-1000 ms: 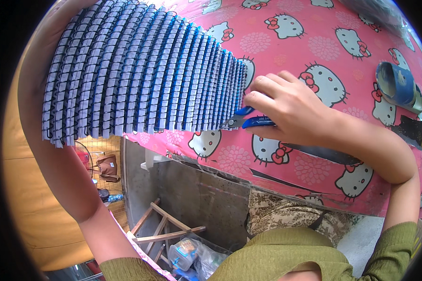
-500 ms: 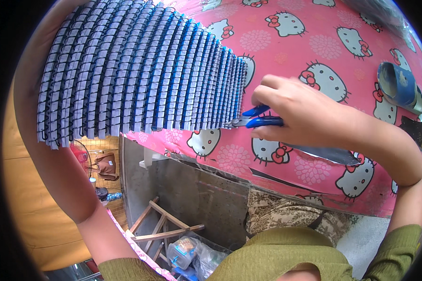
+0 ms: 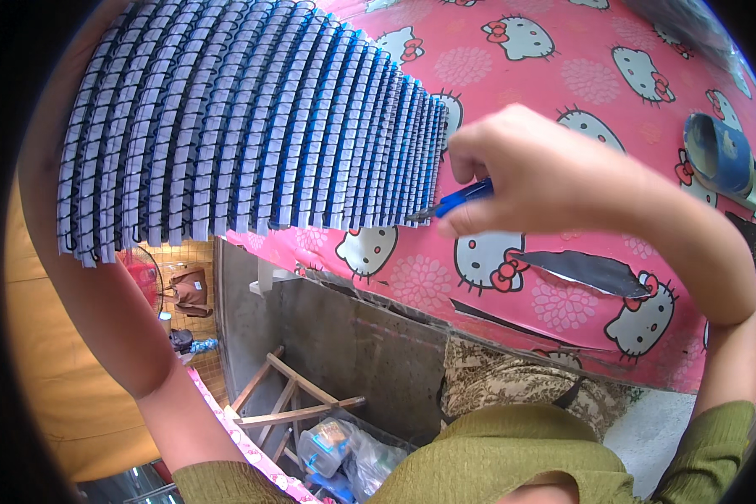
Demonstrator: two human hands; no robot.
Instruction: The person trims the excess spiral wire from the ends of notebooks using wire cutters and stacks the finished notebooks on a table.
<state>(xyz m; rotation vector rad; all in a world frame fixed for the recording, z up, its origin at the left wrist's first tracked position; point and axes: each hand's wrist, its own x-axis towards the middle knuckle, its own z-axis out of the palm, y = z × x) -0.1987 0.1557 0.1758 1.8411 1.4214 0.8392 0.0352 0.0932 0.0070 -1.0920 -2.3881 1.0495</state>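
Observation:
A long stack of wire-bound booklets (image 3: pixel 227 126), with black wire loops along white and blue edges, fills the upper left. My right hand (image 3: pixel 521 176) is closed around small blue-handled pliers (image 3: pixel 462 202), fingers and palm slightly blurred. The pliers' tips touch or nearly touch the near right corner of the stack, at the end of a wire binding. Along the stack's left side runs my left arm; the left hand is out of sight at the upper left, past or behind the booklets.
A pink table cover with cartoon cats (image 3: pixel 512 109) has a dark torn patch (image 3: pixel 588 273) near its front edge. At the right lies a blue roll-like object (image 3: pixel 722 155). Below the table stand a wooden frame (image 3: pixel 302 391) and a plastic container (image 3: pixel 323 445); a patterned cushion (image 3: pixel 512 378) is before me.
The pliers' handles have come together; they were spread apart earlier. My right hand has risen slightly and turned, with the tips still by the stack's corner.

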